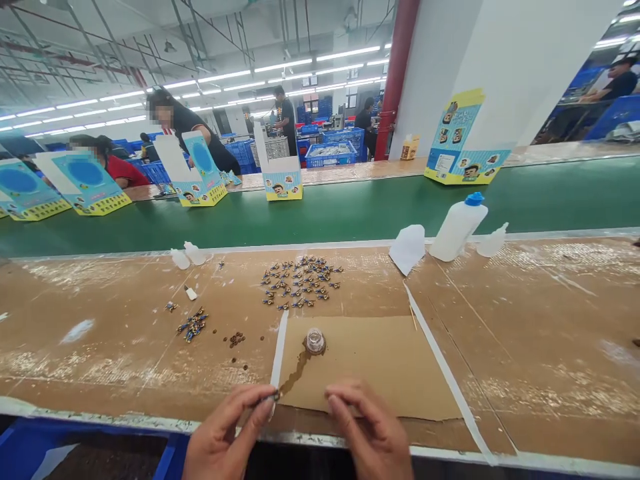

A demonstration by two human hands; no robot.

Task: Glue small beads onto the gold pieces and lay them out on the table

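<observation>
My left hand point(227, 433) is at the near edge of the bench, its thumb and fingers pinched on a tiny dark part point(274, 397). Beside it, my right hand point(373, 433) has its fingers curled and pressed together over the brown cardboard sheet point(380, 363); what they hold, if anything, is hidden. A small clear glass cap of glue point(315, 341) stands on the cardboard just beyond both hands, with a brown streak running from it toward my left fingers. Several small blue-and-gold parts point(301, 282) lie spread farther back.
A second cluster of parts point(192, 325) and some brown beads point(236, 339) lie to the left. A white bottle with blue cap point(457, 228), small dropper bottles point(188, 255) and a green conveyor belt point(320, 213) with printed boxes point(464, 140) lie beyond. People work across the belt.
</observation>
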